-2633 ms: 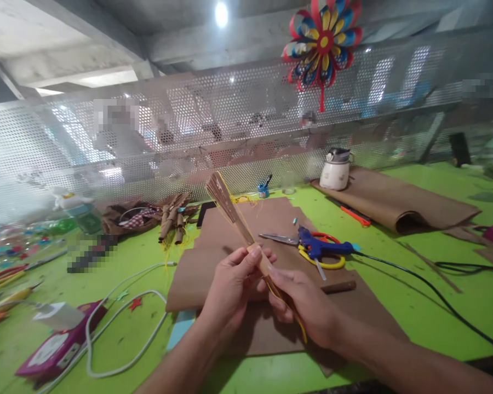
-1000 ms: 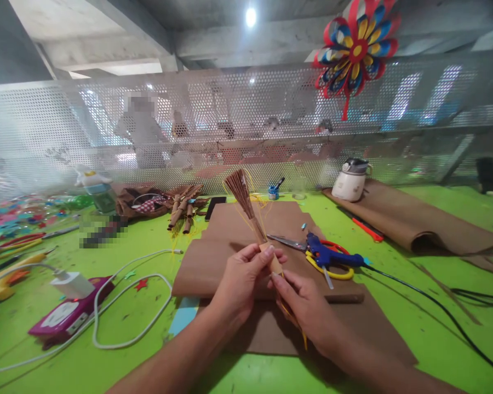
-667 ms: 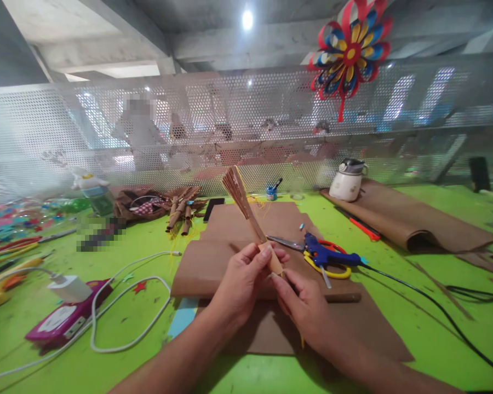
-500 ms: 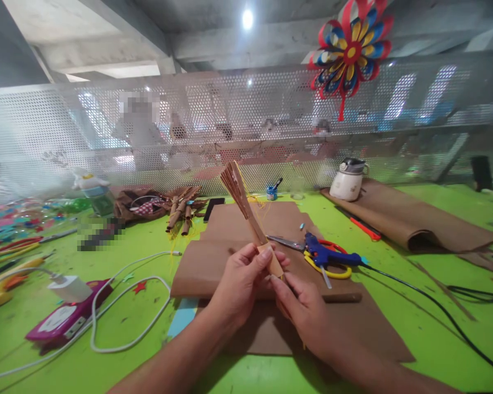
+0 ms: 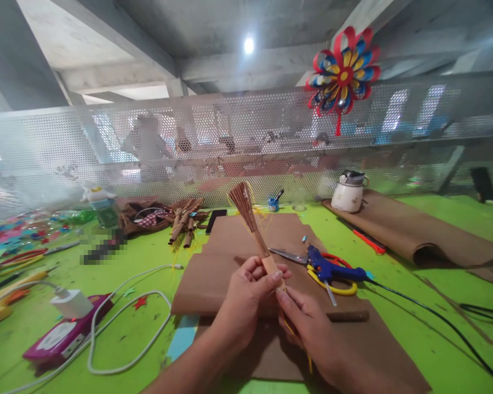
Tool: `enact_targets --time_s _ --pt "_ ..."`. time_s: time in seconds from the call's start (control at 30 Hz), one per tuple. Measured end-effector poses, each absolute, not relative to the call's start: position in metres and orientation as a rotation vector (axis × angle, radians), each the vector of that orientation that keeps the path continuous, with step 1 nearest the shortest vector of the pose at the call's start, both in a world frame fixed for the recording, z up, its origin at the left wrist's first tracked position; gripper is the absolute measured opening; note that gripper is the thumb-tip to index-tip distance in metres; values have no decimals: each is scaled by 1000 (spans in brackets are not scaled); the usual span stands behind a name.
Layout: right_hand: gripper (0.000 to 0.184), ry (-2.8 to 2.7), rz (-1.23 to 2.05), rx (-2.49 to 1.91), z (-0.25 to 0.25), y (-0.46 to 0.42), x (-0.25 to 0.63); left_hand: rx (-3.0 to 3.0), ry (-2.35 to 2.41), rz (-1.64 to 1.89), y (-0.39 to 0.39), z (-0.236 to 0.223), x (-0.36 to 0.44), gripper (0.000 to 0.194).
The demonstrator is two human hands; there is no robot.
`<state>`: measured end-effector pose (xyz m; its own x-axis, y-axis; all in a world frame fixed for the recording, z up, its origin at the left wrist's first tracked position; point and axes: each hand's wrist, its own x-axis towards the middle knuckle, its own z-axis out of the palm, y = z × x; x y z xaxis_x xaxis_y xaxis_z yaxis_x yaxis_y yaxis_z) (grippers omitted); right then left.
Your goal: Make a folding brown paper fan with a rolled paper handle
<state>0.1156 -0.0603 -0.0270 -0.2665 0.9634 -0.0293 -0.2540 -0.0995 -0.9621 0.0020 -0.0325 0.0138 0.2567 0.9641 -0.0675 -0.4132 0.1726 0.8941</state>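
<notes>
A small brown paper broom, its pleated end fanned out at the top, stands tilted in front of me. My left hand is closed around its lighter brown wrapped handle, thumb pressed on the band. Just below, my right hand pinches the lower end of the handle, where yellow string trails down past the fingers. Beneath both hands lie sheets of brown paper. A blue glue gun rests over scissors with red and yellow handles, to the right of my hands.
Left on the green table are a purple power strip and a looped white cable. Rolled paper pieces and a phone lie farther back. At right, a white jug stands on folded brown paper. A perforated screen spans the back.
My view has tilted up, so the scene sits lower. Both hands still hold the broom, and my left thumb has shifted down along the handle, toward my right fingers.
</notes>
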Motion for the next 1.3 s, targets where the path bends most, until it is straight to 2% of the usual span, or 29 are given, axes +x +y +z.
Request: enact_targets --time_s 0.2,0.5,0.77,1.0,1.3 --pt "45 -1125 1682 -868 -39 -57 115 872 860 1118 -30 8 2 35" --pt "43 -1139 1674 -914 -36 -59 119 842 823 1141 -31 7 3 37" --pt "28 -1218 1446 -878 -30 -62 118 856 769 1229 -26 10 -1 32" --pt "30 -1240 1437 -897 -35 -60 118 861 740 1229 -29 16 -1 31" --pt "33 -1087 1800 -568 -27 -61 123 871 621 1139 -31 21 -6 32"
